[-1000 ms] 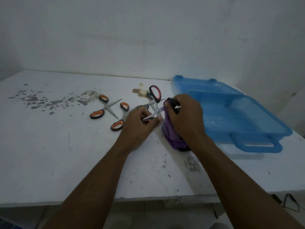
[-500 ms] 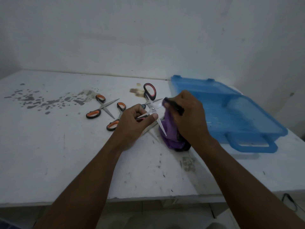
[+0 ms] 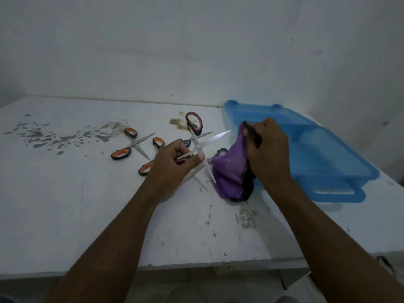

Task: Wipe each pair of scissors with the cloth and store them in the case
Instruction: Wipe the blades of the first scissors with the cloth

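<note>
White, stained table (image 3: 65,204) carries our work. Just beside the blue case (image 3: 328,154), our left hand (image 3: 172,165) grips the open scissors (image 3: 197,147) by a handle; our right hand (image 3: 269,154) clutches the bunched cloth (image 3: 229,171) (beside the lower blade). We judge wiping is under way; next the cloth must run along each blade.

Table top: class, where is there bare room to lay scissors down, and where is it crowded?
Bare: the near-left table, between the orange-handled scissors and the front edge; also the near strip before the cloth and blue case. Crowded: the middle, where the left hand holds red-handled scissors beside the right hand.
</note>
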